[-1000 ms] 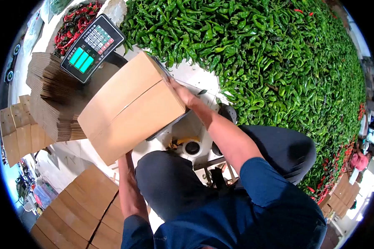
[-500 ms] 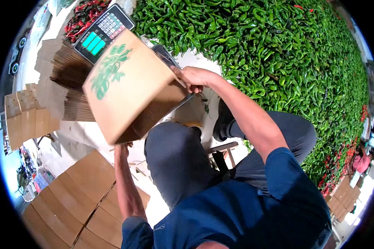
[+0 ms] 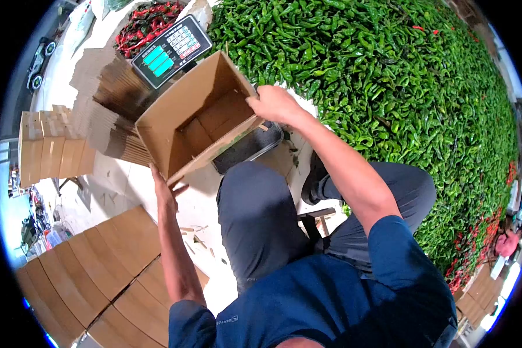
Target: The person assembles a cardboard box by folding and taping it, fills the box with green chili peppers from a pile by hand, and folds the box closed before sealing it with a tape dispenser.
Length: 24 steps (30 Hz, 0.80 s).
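An open cardboard box (image 3: 197, 139) is tilted with its opening toward me, and nothing shows inside it. My left hand (image 3: 166, 188) is at its lower left corner, thumb and fingers on either side of the edge. My right hand (image 3: 274, 106) grips the right side of the rim, fingers bent over it. Beneath the box, part of a dark scale platform (image 3: 250, 146) shows. Just behind the box stands the scale display (image 3: 171, 51), lit green.
Green peppers (image 3: 388, 87) spread across the right side. Red peppers (image 3: 147, 26) lie at the back left. Folded cardboard (image 3: 113, 110) is stacked left of the box. Closed cartons (image 3: 93, 267) stand at the lower left. A person in pink (image 3: 506, 244) is at the far right.
The box has turned over from its closed bottom and printed side, so its open top now faces me. Both hands have moved with it, and more of the scale platform shows.
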Each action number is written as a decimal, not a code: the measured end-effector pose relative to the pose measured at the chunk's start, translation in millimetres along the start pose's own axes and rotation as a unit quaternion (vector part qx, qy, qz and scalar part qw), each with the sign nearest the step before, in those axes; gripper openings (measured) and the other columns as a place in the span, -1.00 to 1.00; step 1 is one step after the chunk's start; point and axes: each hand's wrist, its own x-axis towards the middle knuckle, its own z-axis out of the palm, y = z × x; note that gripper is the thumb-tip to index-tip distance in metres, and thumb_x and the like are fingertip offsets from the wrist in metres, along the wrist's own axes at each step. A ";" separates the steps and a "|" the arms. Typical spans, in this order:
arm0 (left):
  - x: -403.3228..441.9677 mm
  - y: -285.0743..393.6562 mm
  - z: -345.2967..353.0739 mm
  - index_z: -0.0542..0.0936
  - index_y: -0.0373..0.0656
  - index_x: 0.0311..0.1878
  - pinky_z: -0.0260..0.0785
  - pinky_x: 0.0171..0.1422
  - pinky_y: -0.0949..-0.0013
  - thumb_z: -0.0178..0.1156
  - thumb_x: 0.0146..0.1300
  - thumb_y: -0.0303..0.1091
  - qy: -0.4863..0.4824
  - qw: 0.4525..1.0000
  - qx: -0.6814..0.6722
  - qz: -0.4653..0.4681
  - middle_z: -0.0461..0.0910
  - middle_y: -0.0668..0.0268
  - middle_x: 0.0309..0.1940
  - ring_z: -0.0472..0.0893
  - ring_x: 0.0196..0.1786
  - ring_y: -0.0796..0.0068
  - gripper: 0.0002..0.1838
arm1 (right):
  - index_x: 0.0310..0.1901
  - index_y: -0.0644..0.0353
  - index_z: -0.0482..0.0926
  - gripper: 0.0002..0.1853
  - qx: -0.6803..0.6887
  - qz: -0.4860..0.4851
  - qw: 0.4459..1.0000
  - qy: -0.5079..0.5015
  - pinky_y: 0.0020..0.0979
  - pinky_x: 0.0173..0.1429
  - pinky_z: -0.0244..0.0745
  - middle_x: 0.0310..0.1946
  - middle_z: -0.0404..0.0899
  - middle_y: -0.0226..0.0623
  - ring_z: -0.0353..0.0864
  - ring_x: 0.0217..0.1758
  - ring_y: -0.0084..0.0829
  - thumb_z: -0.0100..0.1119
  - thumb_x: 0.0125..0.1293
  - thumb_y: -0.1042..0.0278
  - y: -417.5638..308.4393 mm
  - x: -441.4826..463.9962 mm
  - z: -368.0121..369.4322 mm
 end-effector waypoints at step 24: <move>-2.2 40.8 -6.1 0.61 -0.33 -0.08 0.41 -0.44 0.45 0.26 0.40 0.11 0.103 0.979 0.160 0.070 0.60 0.24 -0.35 0.55 -0.39 0.52 -0.45 | -0.21 0.29 0.75 -0.69 0.127 0.091 0.982 0.106 -0.13 0.10 0.64 -0.11 0.73 0.10 0.76 -0.02 -0.02 0.13 0.16 0.29 -23.1 -2.5 16.1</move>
